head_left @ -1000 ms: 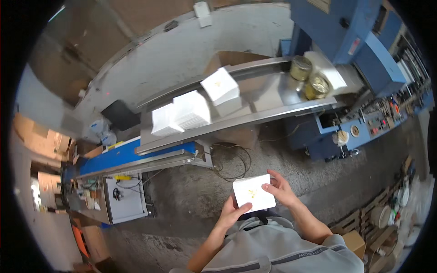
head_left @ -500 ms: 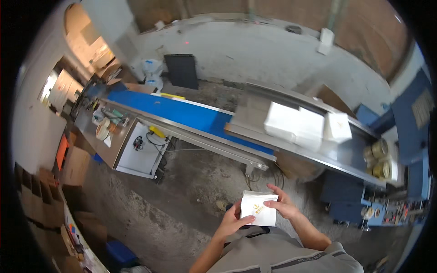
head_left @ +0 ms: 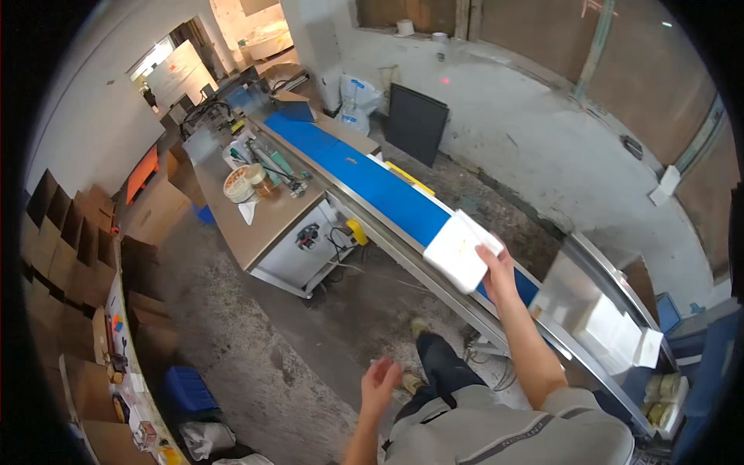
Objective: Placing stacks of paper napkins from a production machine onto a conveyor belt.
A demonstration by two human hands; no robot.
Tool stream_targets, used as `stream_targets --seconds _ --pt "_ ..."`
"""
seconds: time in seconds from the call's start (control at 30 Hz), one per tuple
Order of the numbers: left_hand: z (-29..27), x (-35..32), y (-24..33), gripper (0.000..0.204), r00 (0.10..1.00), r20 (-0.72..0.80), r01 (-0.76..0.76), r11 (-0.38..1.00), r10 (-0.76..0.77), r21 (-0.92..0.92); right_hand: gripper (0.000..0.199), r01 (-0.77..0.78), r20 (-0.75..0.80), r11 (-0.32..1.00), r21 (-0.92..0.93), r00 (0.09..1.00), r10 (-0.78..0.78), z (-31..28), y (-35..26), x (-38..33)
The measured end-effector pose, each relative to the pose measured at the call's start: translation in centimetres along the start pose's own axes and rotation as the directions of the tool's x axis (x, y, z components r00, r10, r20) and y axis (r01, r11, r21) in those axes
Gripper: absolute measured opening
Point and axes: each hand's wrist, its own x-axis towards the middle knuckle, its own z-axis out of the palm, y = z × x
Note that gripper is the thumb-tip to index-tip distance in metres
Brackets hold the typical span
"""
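Note:
My right hand [head_left: 497,270] holds a stack of white square papers, napkin-like [head_left: 456,252], by its right side. The stack is tilted over the blue conveyor belt [head_left: 380,182]; I cannot tell whether it touches the belt. Faint gold print shows on its top sheet. My left hand [head_left: 380,382] is low in front of my body, its fingers loosely bent and apart, with nothing in them. More white paper stacks [head_left: 604,332] stand on the metal tray table [head_left: 564,288] at the belt's right end.
Left of the belt is a brown-topped workbench [head_left: 271,232] with tools, a tub [head_left: 237,184] and tape rolls. Cardboard boxes [head_left: 66,232] and a blue bin [head_left: 190,390] line the left side. A dark panel [head_left: 417,124] leans on the far wall.
The stack has gone from both hands at my waist to my right hand alone, out over the belt. My left hand has let go and moved away. The view has turned left.

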Motion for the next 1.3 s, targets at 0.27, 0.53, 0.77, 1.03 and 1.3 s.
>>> stream_targets --seconds 0.27,0.53,0.77,1.03,1.3 --pt "-5.3 6.5 -0.3 0.054 0.954 -0.261 0.282 0.747 -0.149 0.602 0.083 -0.135 -0.07 0.987 0.083 0.988 0.141 9.8 16.0 27.9" --pt "-3.3 15.5 5.8 0.051 0.872 -0.369 0.458 0.802 -0.322 0.384 0.094 -0.279 -0.045 0.942 0.187 0.955 0.292 19.8 24.8 40.2" --pt "-3.3 20.1 7.4 0.047 0.91 -0.324 0.397 0.765 -0.258 0.507 0.092 -0.282 -0.111 0.93 -0.233 0.958 0.263 23.3 29.1 45.7" --pt "-4.2 21.9 9.2 0.05 0.946 -0.253 0.305 0.81 -0.2 0.501 0.054 -0.394 -0.173 0.873 -0.288 0.918 0.357 20.7 23.6 44.3" --pt "-0.9 27.2 15.7 0.03 0.974 0.046 0.177 0.867 -0.223 0.466 0.024 -0.252 0.047 0.922 -0.294 0.96 0.277 10.7 10.2 29.4"
